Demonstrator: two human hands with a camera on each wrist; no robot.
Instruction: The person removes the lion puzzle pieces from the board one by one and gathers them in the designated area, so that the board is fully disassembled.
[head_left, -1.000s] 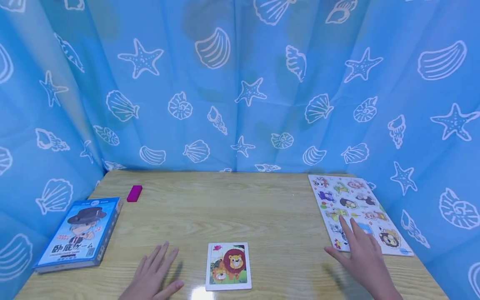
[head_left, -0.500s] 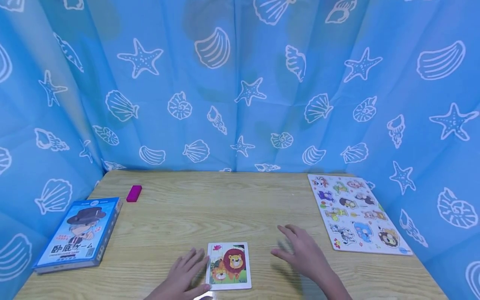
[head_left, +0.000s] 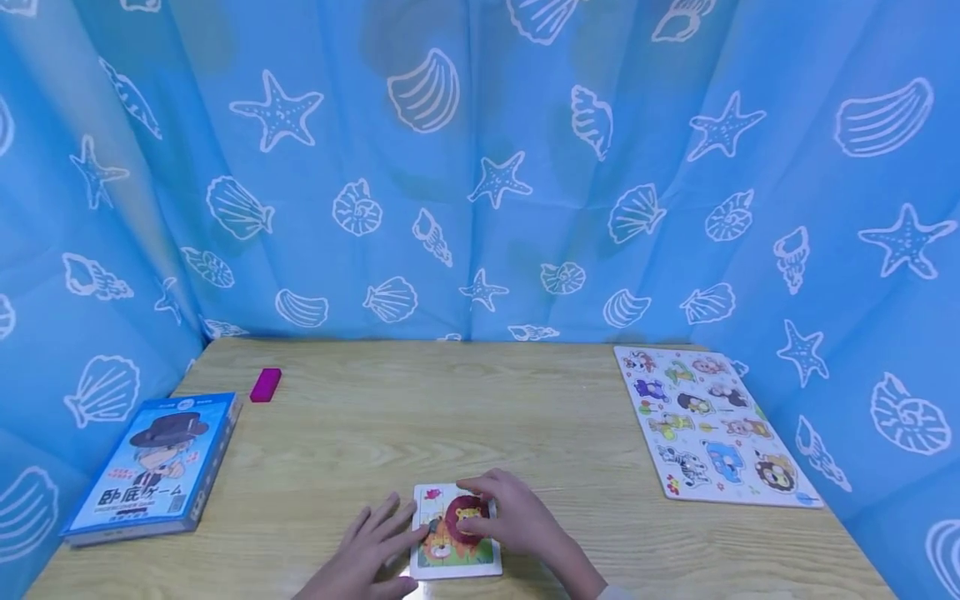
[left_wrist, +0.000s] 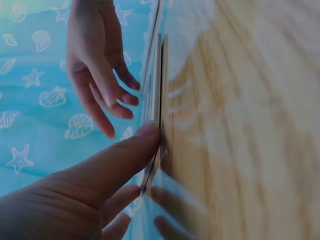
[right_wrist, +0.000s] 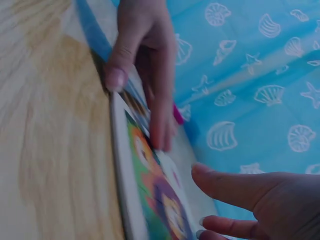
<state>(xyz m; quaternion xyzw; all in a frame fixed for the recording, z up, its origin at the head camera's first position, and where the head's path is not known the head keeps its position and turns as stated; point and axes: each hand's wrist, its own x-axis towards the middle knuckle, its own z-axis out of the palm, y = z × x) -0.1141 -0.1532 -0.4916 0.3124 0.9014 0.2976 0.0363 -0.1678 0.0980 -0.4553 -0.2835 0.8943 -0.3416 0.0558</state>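
A small white-framed picture puzzle (head_left: 457, 571) with a lion and a second orange animal lies on the table near its front edge. My left hand (head_left: 363, 554) is at its left side, fingers fairly straight. In the right wrist view that left hand (right_wrist: 145, 55) has its thumb at the frame's near corner and a finger reaching over the picture. From the right, my right hand (head_left: 521, 521) reaches over the puzzle's upper right part with fingers loosely bent. In the left wrist view the right hand's fingers (left_wrist: 102, 107) hang close to the puzzle without gripping it.
A blue boxed game (head_left: 153, 467) lies at the left edge of the wooden table (head_left: 360, 417). Behind it sits a magenta block (head_left: 266, 385). At the right lies a white animal puzzle board (head_left: 712, 492). A blue shell-patterned curtain (head_left: 465, 242) encloses the back and sides.
My right hand has moved left from over the animal board to above the lion puzzle. My left hand has shifted right and now reaches the puzzle's left side.
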